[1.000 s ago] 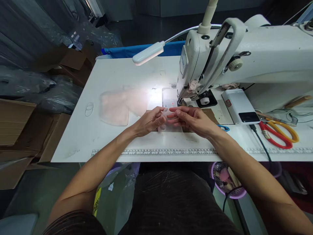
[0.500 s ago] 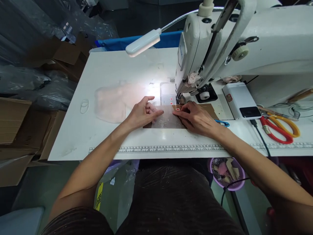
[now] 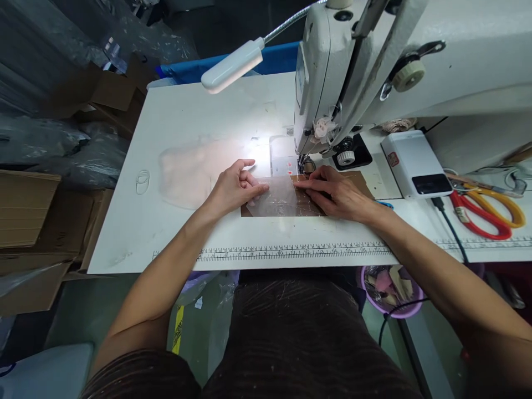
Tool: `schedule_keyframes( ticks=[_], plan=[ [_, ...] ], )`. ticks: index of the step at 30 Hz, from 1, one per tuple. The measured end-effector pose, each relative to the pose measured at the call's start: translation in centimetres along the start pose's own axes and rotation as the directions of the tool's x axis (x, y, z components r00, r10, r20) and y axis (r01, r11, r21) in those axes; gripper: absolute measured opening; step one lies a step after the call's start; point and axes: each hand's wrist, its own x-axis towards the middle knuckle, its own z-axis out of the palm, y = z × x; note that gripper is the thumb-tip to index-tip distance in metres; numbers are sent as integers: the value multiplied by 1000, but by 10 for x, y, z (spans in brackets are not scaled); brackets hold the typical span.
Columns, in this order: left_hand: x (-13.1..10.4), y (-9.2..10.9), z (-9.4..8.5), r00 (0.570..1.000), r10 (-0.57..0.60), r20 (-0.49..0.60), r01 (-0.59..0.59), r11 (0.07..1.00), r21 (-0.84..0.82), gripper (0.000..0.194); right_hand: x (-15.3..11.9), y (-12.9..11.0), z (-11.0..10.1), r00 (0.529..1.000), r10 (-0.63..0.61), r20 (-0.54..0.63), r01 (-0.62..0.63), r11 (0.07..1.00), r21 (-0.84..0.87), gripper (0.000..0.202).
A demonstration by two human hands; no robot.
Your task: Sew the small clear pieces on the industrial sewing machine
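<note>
A translucent sheet (image 3: pixel 278 200) lies over a brown flat piece (image 3: pixel 310 209) on the white table in front of the sewing machine (image 3: pixel 318 83). My left hand (image 3: pixel 233 189) has the sheet's left edge between thumb and curled fingers, its index finger stretched out above. The stretched fingers of my right hand (image 3: pixel 338 193) lie on the brown piece, their tips touching the sheet's right edge. Just beyond those fingertips is the machine's presser foot (image 3: pixel 301 163). The palm side of my right hand is hidden.
A pale translucent piece (image 3: pixel 183 174) and clear rings (image 3: pixel 142 182) lie on the left. A lamp (image 3: pixel 233 65) hangs above. On the right are a white device (image 3: pixel 415 163), red-handled scissors (image 3: pixel 477 216) and a black cable (image 3: pixel 451 227). A ruler strip (image 3: pixel 266 253) runs along the front edge.
The sheet's right edge now lies straighter, and more of the brown piece shows beside my right hand. My left hand has shifted slightly with the sheet's edge. The whole view has moved a little.
</note>
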Motion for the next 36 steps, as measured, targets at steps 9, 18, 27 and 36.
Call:
schedule_keyframes(
  ticks=[9, 18, 27, 36],
  plan=[
    [3, -6, -1, 999, 6, 32, -5, 999, -44, 63, -1, -1, 5, 997, -78, 30, 81, 990, -115, 33],
    [-4, 4, 0, 875, 471, -113, -366, 796, 482, 44, -3, -4, 2, 998, -60, 32, 64, 987, -149, 35],
    [-12, 0, 16, 555, 641, 529, -799, 588, 127, 12, -2, 0, 3, 1000, 4, 9, -4, 1000, -25, 34],
    [-10, 1, 16, 584, 685, 435, -784, 615, 83, 9, -4, 1, 2, 1000, -10, 8, 10, 1000, 14, 33]
  ],
)
